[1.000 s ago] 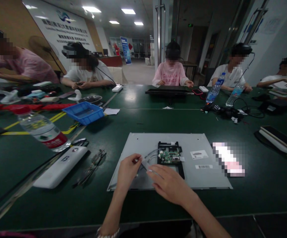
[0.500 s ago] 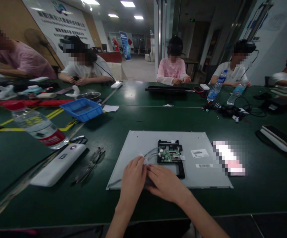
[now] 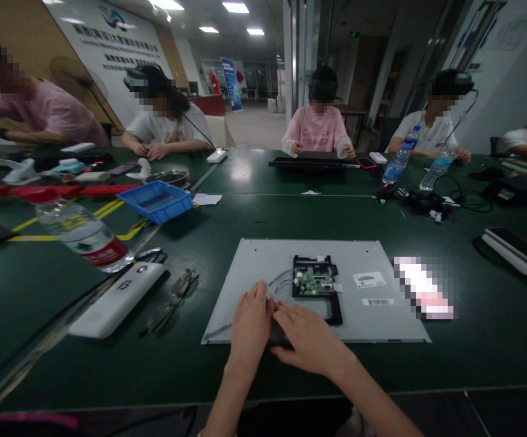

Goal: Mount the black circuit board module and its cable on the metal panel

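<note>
A flat grey metal display panel (image 3: pixel 358 321) lies on the table in front of me. On it sits a black plastic bracket (image 3: pixel 336 309) with a green circuit board (image 3: pixel 315 283), from which thin grey cables (image 3: pixel 281 275) run toward my fingers. Over the panel's lower left part, my left hand (image 3: pixel 251 318) and my right hand (image 3: pixel 306 337) meet with fingers bent together. A small whitish bit (image 3: pixel 270 292) shows at the left fingertips. Something dark (image 3: pixel 279 334) is partly visible beneath the hands; what the fingers grip is mostly hidden.
Left of the panel lie eyeglasses (image 3: pixel 172 303), a white power bank (image 3: pixel 117 300) and a tilted water bottle (image 3: pixel 81 233). A blue tray (image 3: pixel 156 203) is farther off. A pixelated phone-like object (image 3: pixel 422 288) lies to the right. Several people sit across the green table (image 3: pixel 254 212).
The view has turned slightly, so things sit a little farther right. My hands stay together over the same part of the panel. The person opposite in pink has moved their hands apart.
</note>
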`<state>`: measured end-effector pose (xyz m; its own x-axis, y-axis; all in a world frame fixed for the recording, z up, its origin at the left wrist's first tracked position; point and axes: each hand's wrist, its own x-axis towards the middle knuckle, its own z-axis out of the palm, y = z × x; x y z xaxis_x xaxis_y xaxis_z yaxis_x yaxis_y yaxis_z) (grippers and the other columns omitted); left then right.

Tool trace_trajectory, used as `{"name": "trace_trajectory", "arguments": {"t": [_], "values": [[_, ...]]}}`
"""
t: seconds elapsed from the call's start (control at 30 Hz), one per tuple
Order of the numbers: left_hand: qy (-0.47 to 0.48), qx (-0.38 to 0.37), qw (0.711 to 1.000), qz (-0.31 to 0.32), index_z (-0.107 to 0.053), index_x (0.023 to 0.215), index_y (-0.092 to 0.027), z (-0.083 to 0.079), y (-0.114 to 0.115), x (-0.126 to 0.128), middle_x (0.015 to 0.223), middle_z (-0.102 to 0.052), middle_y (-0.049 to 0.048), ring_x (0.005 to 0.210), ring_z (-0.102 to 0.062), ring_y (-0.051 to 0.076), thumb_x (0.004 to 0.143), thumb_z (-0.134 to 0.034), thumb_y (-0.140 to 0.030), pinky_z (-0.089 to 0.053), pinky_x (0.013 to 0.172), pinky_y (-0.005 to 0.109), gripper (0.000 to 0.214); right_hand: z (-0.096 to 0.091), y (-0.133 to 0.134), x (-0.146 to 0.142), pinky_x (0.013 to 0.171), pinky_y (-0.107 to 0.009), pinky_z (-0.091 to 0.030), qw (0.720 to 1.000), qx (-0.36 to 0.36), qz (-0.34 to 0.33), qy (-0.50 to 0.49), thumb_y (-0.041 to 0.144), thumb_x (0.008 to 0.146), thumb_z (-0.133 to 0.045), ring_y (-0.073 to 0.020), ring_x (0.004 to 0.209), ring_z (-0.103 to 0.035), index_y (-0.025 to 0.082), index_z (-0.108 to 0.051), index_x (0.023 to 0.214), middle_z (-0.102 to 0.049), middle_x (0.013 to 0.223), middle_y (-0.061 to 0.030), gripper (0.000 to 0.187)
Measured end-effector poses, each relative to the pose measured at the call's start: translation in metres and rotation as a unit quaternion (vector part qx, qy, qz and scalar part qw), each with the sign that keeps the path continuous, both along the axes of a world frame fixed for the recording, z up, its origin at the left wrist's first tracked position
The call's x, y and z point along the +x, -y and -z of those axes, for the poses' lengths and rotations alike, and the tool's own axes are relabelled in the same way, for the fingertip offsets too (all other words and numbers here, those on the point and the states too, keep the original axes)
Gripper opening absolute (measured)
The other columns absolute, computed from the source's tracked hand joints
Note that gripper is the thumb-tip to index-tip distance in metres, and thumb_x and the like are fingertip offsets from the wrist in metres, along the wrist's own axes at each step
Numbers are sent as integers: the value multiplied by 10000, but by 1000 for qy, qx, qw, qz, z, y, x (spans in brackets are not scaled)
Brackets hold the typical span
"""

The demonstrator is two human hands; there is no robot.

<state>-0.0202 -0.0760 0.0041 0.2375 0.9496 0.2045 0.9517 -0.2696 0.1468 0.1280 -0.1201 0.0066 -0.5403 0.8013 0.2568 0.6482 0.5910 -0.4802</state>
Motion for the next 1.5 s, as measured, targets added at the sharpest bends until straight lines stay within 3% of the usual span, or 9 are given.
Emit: {"name": "trace_trajectory", "arguments": {"t": [0.2,0.57,0.9,1.0,1.17,1.3,1.5], "values": [[16,3,1000,3,-450,1185,-126,-2,1,1,1187,-590,168,1111,-558,264,894,-430,-170,-427,923,387,295,1,3,0,1006,-408,-400,1000,5,11,-4,334,795,-605,-253,1205,-473,125,-446,1236,-523,1286,-161,514],[-7,-5,1000,3,-413,1255,-68,6,1,2,1276,-530,207,1200,-497,270,898,-421,-179,-357,1003,433,374,4,2,0,996,-376,-413,999,12,30,3,237,822,-568,-232,1181,-497,122,-470,1216,-543,1271,-142,422],[-17,4,1000,2,-415,1246,-88,1,1,4,1281,-526,193,1177,-511,270,878,-437,-180,-387,964,410,380,-1,4,1,921,-365,-462,998,32,50,0,182,842,-515,-216,1059,-572,154,-533,1114,-628,1115,-102,274],[-8,21,1000,-7,-461,1183,-123,0,-1,3,1263,-533,176,1138,-532,277,852,-471,-190,-408,939,415,338,-3,7,22,898,-363,-473,993,63,95,-36,189,868,-477,-207,1028,-585,180,-562,1086,-643,1075,-90,234],[30,94,995,-6,-502,1105,-139,-7,0,2,1289,-461,178,1161,-488,315,823,-524,-194,-404,951,442,288,0,-1,90,861,-376,-481,965,64,239,-91,176,857,-449,-206,966,-599,206,-579,1031,-639,1028,-73,220],[41,100,992,60,-508,1103,-157,-13,13,5,1223,-498,144,1146,-481,289,851,-506,-218,-398,966,428,259,2,-9,127,851,-367,-472,973,10,228,-27,201,825,-508,-209,977,-585,212,-572,1036,-627,1036,-56,222],[-22,35,994,105,-566,1009,-181,-13,21,11,1095,-585,101,1025,-539,268,835,-514,-194,-427,900,421,182,9,-16,128,824,-361,-462,978,24,196,60,209,827,-541,-221,976,-589,200,-585,1071,-639,1033,-77,248]]}}
